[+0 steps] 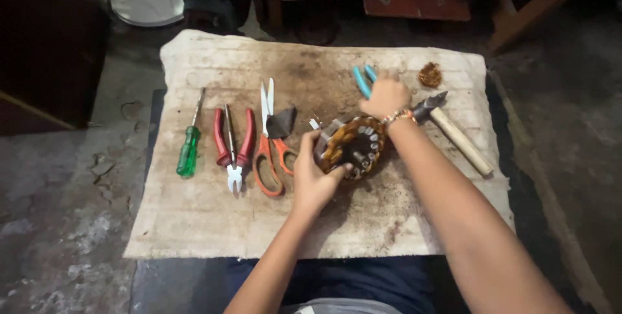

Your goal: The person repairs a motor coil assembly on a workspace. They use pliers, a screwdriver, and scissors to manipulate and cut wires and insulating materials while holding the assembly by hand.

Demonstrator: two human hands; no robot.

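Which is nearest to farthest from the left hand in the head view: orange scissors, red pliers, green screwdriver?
From the left hand, which grips the round wound motor stator:
1. Orange scissors, just left of the hand, handles almost touching it.
2. Red pliers, further left, beside the scissors.
3. Green screwdriver, farthest left, near the cloth mat's edge.

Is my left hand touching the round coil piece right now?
Touching. The head view shows the left hand wrapped around the near-left edge of the round copper-wound coil, thumb pressed on its face, with no gap.
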